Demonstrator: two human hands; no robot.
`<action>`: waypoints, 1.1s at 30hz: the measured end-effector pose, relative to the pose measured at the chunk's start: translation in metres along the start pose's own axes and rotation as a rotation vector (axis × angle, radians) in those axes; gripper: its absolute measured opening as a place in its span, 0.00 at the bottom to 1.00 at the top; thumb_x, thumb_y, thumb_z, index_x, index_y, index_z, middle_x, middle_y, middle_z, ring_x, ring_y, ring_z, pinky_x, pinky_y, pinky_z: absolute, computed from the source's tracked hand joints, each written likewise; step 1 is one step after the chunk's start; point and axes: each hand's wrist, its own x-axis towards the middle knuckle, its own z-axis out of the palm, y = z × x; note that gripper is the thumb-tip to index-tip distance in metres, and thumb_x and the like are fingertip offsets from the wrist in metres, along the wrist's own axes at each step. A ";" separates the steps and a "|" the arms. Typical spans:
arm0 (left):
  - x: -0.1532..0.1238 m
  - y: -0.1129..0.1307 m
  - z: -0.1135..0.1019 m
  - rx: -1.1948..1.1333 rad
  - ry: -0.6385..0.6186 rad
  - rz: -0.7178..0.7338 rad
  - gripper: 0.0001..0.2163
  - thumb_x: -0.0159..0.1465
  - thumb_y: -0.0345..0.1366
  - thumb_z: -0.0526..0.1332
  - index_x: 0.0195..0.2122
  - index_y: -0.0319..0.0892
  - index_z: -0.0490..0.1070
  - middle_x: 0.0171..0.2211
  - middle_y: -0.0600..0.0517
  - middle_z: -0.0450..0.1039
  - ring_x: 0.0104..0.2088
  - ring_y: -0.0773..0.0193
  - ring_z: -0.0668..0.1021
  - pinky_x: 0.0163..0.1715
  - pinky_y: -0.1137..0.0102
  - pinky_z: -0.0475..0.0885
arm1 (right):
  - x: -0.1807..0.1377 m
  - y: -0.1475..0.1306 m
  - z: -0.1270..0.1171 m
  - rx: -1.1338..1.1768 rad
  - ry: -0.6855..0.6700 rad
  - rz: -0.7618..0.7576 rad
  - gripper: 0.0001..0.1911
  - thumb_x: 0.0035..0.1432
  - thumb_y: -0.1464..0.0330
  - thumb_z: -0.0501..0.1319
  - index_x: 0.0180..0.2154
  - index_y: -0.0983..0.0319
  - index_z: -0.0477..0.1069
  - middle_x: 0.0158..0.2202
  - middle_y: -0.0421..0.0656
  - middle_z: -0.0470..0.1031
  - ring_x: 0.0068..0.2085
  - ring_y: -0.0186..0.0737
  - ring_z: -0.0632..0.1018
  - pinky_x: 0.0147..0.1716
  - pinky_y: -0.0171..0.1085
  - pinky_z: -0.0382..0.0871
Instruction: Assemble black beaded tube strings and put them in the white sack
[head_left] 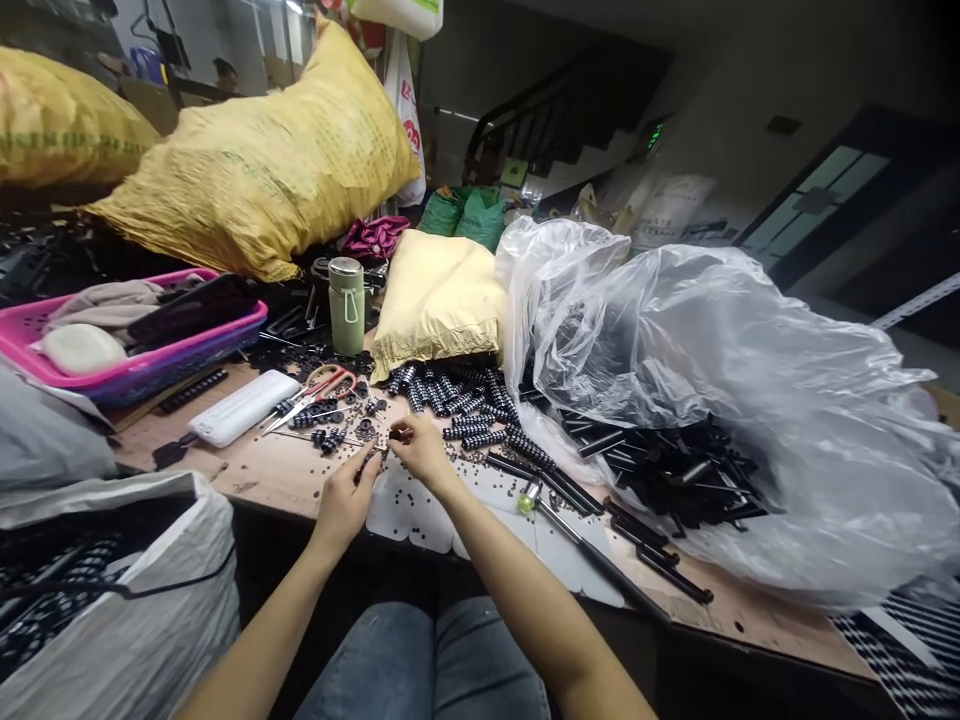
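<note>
My left hand (349,497) is closed near the table's front edge, its thumb and fingers pinched around something small and dark that I cannot make out. Close against it, my right hand (420,450) is closed too, fingertips pressed together; what they hold is hidden. Tiny dark round pieces (409,500) lie scattered around both hands on a white sheet (442,522). Just beyond is a heap of black ribbed cylinders with white spots (480,438). To the left of the hands are scissors with red handles (330,378) and small black parts (328,440).
A hammer (559,520) and black rods (660,560) lie right. A clear plastic bag (705,340) spills black parts. Behind stand a green flask (346,310) and yellow sacks (442,290). Left are a white power bank-like block (244,408), a pink basket (135,370) and a white sack (172,590).
</note>
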 end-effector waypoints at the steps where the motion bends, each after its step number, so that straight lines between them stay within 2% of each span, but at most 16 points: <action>1: 0.001 0.000 0.004 0.029 -0.055 0.013 0.20 0.59 0.45 0.52 0.47 0.40 0.67 0.36 0.47 0.74 0.35 0.60 0.76 0.38 0.67 0.71 | -0.008 0.002 -0.005 0.047 0.008 0.003 0.10 0.50 0.72 0.58 0.37 0.63 0.69 0.40 0.44 0.71 0.34 0.32 0.75 0.36 0.32 0.70; 4: 0.002 0.003 0.017 0.067 -0.162 0.087 0.21 0.59 0.45 0.52 0.49 0.39 0.66 0.45 0.44 0.71 0.46 0.58 0.72 0.47 0.64 0.66 | -0.031 0.006 -0.020 0.165 0.043 0.009 0.10 0.50 0.72 0.58 0.37 0.63 0.69 0.35 0.42 0.74 0.33 0.31 0.75 0.34 0.31 0.71; 6: -0.001 0.006 0.025 0.065 -0.212 0.142 0.21 0.59 0.45 0.51 0.49 0.38 0.67 0.47 0.45 0.69 0.49 0.58 0.70 0.50 0.64 0.64 | -0.043 0.007 -0.029 0.215 0.080 0.011 0.11 0.48 0.74 0.58 0.37 0.63 0.70 0.33 0.41 0.74 0.34 0.33 0.75 0.35 0.32 0.71; 11: -0.010 0.017 0.038 0.075 -0.310 0.248 0.19 0.61 0.43 0.50 0.50 0.41 0.66 0.47 0.47 0.69 0.48 0.59 0.72 0.49 0.64 0.66 | -0.065 0.007 -0.049 0.282 0.148 0.014 0.14 0.44 0.78 0.56 0.33 0.61 0.72 0.32 0.41 0.75 0.34 0.35 0.75 0.37 0.34 0.71; 18: -0.017 0.026 0.057 0.120 -0.360 0.311 0.19 0.62 0.42 0.49 0.51 0.43 0.64 0.49 0.47 0.68 0.49 0.59 0.70 0.49 0.64 0.66 | -0.084 0.016 -0.065 0.359 0.249 0.134 0.11 0.44 0.76 0.56 0.33 0.63 0.72 0.31 0.42 0.76 0.33 0.36 0.77 0.35 0.34 0.73; 22: -0.019 0.026 0.067 0.127 -0.377 0.339 0.19 0.62 0.42 0.49 0.53 0.43 0.62 0.49 0.46 0.68 0.49 0.59 0.70 0.48 0.62 0.67 | -0.090 0.022 -0.071 0.365 0.277 0.144 0.10 0.44 0.76 0.57 0.32 0.62 0.72 0.31 0.42 0.76 0.33 0.36 0.77 0.35 0.35 0.73; 24: -0.020 0.026 0.072 0.113 -0.385 0.363 0.19 0.62 0.41 0.49 0.53 0.43 0.62 0.49 0.47 0.68 0.50 0.60 0.70 0.49 0.62 0.66 | -0.095 0.024 -0.073 0.313 0.294 0.100 0.11 0.45 0.76 0.57 0.33 0.62 0.72 0.32 0.42 0.76 0.34 0.36 0.76 0.36 0.36 0.72; 27: -0.022 0.026 0.079 0.091 -0.390 0.391 0.19 0.62 0.41 0.48 0.53 0.43 0.61 0.49 0.46 0.68 0.50 0.60 0.69 0.50 0.63 0.65 | -0.105 0.026 -0.077 0.133 0.314 -0.058 0.13 0.48 0.76 0.55 0.36 0.61 0.72 0.36 0.43 0.75 0.39 0.37 0.75 0.41 0.37 0.71; 30: -0.024 0.026 0.087 0.035 -0.341 0.413 0.19 0.63 0.39 0.48 0.54 0.42 0.59 0.51 0.45 0.66 0.52 0.61 0.67 0.51 0.63 0.63 | -0.115 0.028 -0.081 -0.005 0.252 -0.212 0.18 0.50 0.77 0.51 0.42 0.60 0.69 0.44 0.44 0.72 0.46 0.36 0.72 0.47 0.37 0.67; 31: -0.025 0.026 0.090 0.007 -0.320 0.418 0.18 0.63 0.38 0.48 0.54 0.42 0.58 0.51 0.45 0.65 0.52 0.61 0.67 0.51 0.64 0.63 | -0.116 0.031 -0.083 -0.041 0.219 -0.226 0.19 0.51 0.77 0.51 0.45 0.60 0.68 0.46 0.44 0.71 0.48 0.36 0.71 0.49 0.37 0.65; 33: -0.029 0.024 0.094 -0.045 -0.305 0.415 0.17 0.63 0.37 0.47 0.53 0.42 0.58 0.50 0.46 0.65 0.52 0.62 0.67 0.51 0.64 0.62 | -0.115 0.041 -0.087 -0.173 0.164 -0.145 0.22 0.50 0.78 0.50 0.48 0.60 0.64 0.49 0.43 0.69 0.50 0.36 0.69 0.50 0.37 0.64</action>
